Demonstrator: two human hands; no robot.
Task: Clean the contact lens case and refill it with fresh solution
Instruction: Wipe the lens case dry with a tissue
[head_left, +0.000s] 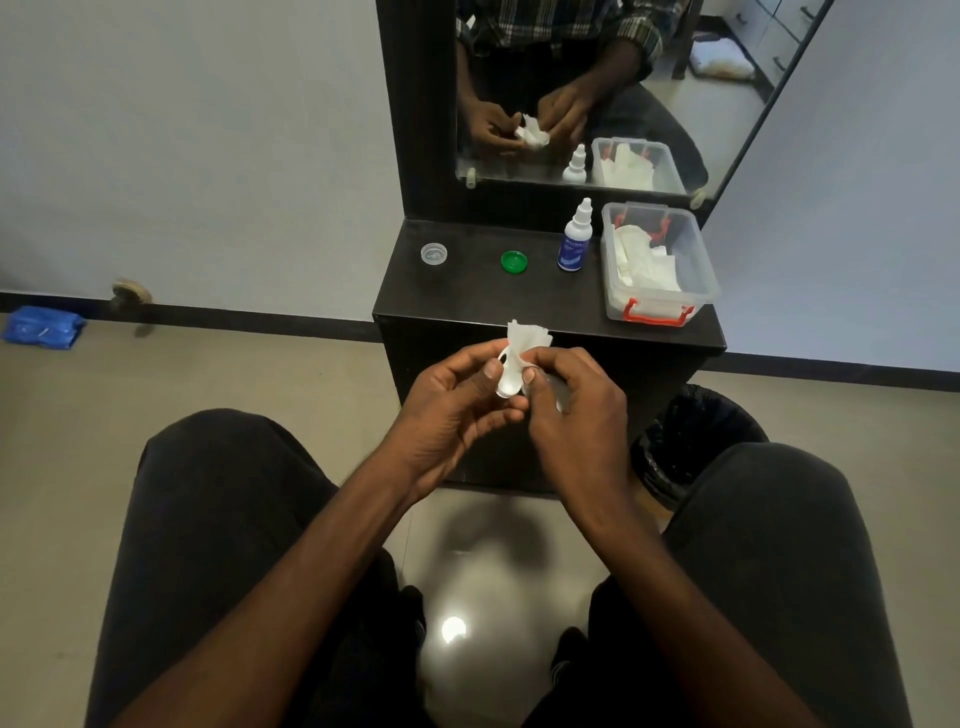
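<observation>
Worktop ahead of both hands. Left hand pinches the lens case; right hand grips the tissue, wiping it. Risks: case slips to the floor; solution bottle and loose caps get knocked reaching forward.

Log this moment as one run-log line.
step: wiping case | left hand: holds case | right hand: pinches tissue | caps: off, on shelf
</observation>
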